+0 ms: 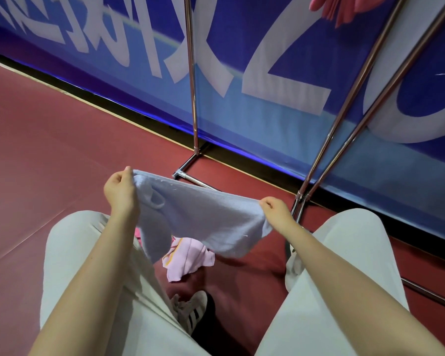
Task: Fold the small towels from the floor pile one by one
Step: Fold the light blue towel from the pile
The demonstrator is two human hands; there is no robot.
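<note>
A light blue small towel (198,214) hangs stretched in the air between my two hands, above my knees. My left hand (120,191) pinches its upper left corner. My right hand (275,210) pinches the upper right corner. The towel's lower part droops and is partly doubled over on the left. Below it, on the red floor between my legs, lies a crumpled pink towel (188,258) with a yellow stripe; part of it is hidden behind the blue towel.
A metal rack stands ahead, with an upright pole (193,98), slanted poles (350,119) and a foot bar (190,176) on the floor. Pink cloth (339,9) hangs at the top right. A blue banner (254,47) backs the rack. My shoe (190,312) sits below.
</note>
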